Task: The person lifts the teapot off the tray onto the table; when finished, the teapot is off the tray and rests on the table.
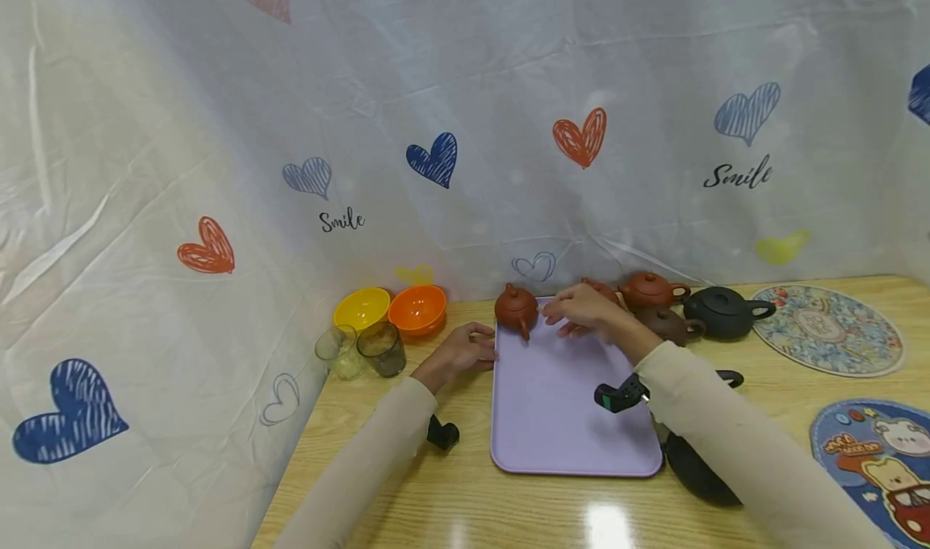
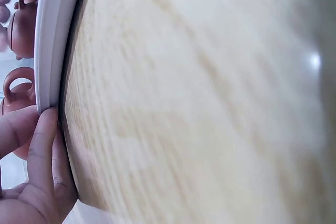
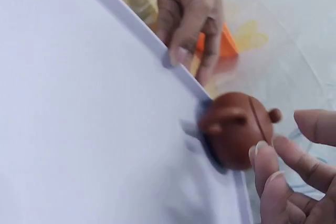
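A lilac rectangular tray point(image 1: 559, 420) lies on the wooden table, its long side running away from me. My left hand point(image 1: 461, 351) pinches its left rim near the far corner; in the left wrist view the thumb and fingers point(image 2: 42, 150) meet at the edge. On the tray's far left corner stands a small reddish-brown clay teapot point(image 1: 514, 308), handle toward me. To the right of this teapot point(image 3: 241, 140) hovers my right hand point(image 1: 584, 307), its fingers loosely bent and spread, holding nothing. The fingertips are close to the pot; contact is unclear.
Right of the tray stand more clay teapots point(image 1: 649, 291) and a black teapot point(image 1: 719, 313); a dark pot point(image 1: 697, 472) is partly behind my sleeve. Patterned mats point(image 1: 828, 328) lie farther right. At left are yellow point(image 1: 362, 307) and orange point(image 1: 417, 309) bowls and two glasses point(image 1: 383, 349).
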The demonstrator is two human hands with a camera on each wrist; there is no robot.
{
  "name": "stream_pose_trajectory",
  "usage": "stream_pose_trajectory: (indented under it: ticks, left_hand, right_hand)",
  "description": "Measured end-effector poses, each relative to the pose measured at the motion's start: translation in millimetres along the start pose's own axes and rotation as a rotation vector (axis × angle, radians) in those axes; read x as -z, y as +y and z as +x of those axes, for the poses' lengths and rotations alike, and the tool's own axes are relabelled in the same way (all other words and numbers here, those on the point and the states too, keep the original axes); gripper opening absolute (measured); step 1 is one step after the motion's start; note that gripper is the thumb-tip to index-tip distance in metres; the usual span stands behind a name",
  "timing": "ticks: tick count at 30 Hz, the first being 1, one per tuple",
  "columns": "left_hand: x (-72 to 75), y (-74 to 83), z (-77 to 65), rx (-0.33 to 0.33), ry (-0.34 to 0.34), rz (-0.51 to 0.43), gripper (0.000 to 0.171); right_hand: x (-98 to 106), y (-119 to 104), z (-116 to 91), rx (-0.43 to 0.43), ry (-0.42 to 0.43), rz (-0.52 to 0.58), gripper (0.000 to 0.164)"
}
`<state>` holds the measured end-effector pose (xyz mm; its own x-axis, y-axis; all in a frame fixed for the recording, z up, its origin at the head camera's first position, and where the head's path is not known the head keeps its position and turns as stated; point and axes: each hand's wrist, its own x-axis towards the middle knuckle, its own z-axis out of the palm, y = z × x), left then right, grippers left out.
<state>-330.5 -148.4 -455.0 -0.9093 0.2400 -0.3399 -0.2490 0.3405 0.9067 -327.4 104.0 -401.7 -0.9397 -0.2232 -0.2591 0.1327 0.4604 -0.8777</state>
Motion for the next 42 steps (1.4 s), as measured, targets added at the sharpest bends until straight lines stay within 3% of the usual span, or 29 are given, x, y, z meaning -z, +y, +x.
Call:
stream_pose_trajectory:
  ticks: [10, 23, 33, 42]
  left_hand:
    - [-0.5, 4.8, -1.9, -0.015, -0.012, 0.025, 0.045]
    - [-2.2, 0.6, 0.8, -0.01, 0.009, 0.016, 0.046]
    - [-2.4, -0.2, -1.2, -0.015, 0.005, 0.025, 0.044]
    - [-0.3, -1.6, -0.6, -0.018, 0.006, 0.02, 0.046]
  right_hand:
    - [-32, 7, 17, -0.118, 0.024, 0.058, 0.04]
    - [-49, 2, 22, -0.126, -0.001, 0.13, 0.03]
    - [-46, 0, 15, -0.071, 0.018, 0.132, 0.039]
    - [-32, 0, 8, -0.033, -0.016, 0.131, 0.03]
